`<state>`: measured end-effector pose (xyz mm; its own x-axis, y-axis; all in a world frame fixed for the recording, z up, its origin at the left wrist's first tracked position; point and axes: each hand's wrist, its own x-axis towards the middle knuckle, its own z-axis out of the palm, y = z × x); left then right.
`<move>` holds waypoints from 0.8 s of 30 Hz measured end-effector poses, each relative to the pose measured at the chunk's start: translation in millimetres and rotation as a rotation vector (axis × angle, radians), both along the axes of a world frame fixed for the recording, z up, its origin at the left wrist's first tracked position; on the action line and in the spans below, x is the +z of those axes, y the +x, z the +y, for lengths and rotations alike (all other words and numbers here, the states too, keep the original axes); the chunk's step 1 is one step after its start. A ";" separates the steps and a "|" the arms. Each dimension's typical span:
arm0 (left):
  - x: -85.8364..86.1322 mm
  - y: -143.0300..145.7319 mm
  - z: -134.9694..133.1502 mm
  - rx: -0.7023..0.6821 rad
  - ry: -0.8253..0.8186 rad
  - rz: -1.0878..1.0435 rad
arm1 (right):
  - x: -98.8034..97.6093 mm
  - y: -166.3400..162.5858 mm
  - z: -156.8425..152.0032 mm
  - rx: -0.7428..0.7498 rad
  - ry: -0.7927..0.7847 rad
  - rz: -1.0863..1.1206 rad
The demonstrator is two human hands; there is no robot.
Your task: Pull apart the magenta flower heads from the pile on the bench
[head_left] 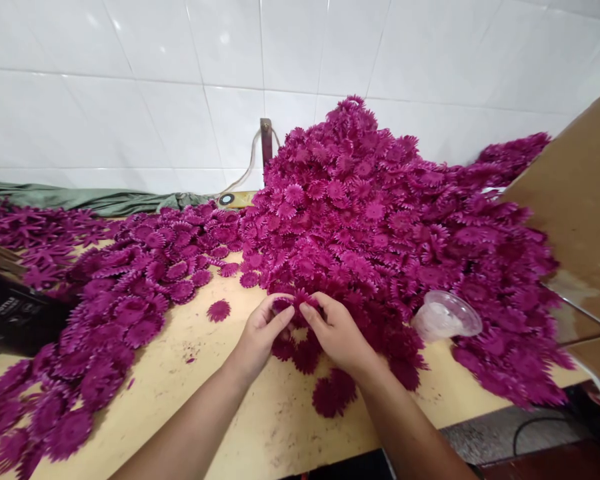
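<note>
A tall heap of magenta fabric flower heads point(370, 213) covers the right half of a yellowish table point(180, 380). At its near foot, my left hand point(260, 333) and my right hand point(335, 330) meet, fingertips pinching one magenta flower piece point(296, 303) between them. A few loose flowers point(333, 393) lie on the table just below my hands. A second, flatter spread of finished flower pieces point(110, 313) runs along the left side.
A clear plastic cup point(445, 317) lies on its side in the heap at the right. A cardboard box flap point(580, 220) rises at far right. A dark box point(10, 313) sits at left, green cloth point(95, 199) against the white tiled wall.
</note>
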<state>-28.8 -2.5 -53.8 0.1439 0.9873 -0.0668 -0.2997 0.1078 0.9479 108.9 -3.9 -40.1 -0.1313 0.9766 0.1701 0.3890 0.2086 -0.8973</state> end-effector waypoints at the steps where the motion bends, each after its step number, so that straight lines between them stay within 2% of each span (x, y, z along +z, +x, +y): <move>1: -0.9 0.2 1.1 0.016 -0.030 -0.024 | 1.0 0.1 -0.1 0.036 -0.014 0.029; 4: -1.2 1.2 4.5 0.062 -0.076 -0.098 | 5.4 2.3 -0.5 0.136 -0.111 0.153; 7: 0.9 2.8 5.6 0.041 -0.087 -0.135 | 9.1 4.2 -0.2 0.177 -0.148 0.216; 14: 2.0 2.7 6.2 0.094 -0.048 -0.065 | 2.7 3.9 9.0 0.028 -0.090 0.196; 20: 6.9 -1.9 4.5 0.139 0.049 0.115 | 4.4 6.2 28.3 -0.191 0.008 0.194; 24: 10.3 -4.0 2.5 0.115 0.093 0.173 | 9.8 3.3 37.1 -0.092 0.001 0.143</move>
